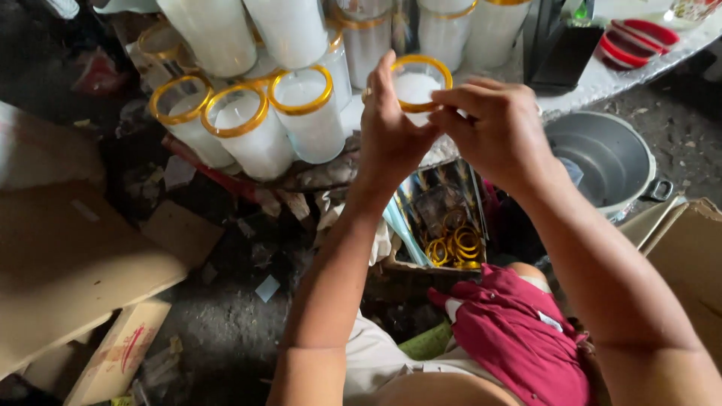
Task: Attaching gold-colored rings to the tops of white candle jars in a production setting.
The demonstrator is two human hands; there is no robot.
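Both hands, left (387, 139) and right (492, 131), grip a white wax-filled glass candle (416, 89) with yellow rim

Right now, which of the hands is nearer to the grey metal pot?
Right. The right hand holds the gold-rimmed jar just beside the grey pot; the left hand grips the jar's far side.

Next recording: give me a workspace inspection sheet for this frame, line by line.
Surface: low board crowded with jars; dirt floor below.
Job's things: white wax-filled candle jar with a yellow rim ring, held between both hands.
Clutter: finished ringed jars; box of loose yellow rings; cardboard; grey metal pot; red cloth.
Hands: left hand and right hand both grip the jar's rim.
Cables: nothing seen.
Surroundings: red lids on a pale tabletop, upper right.
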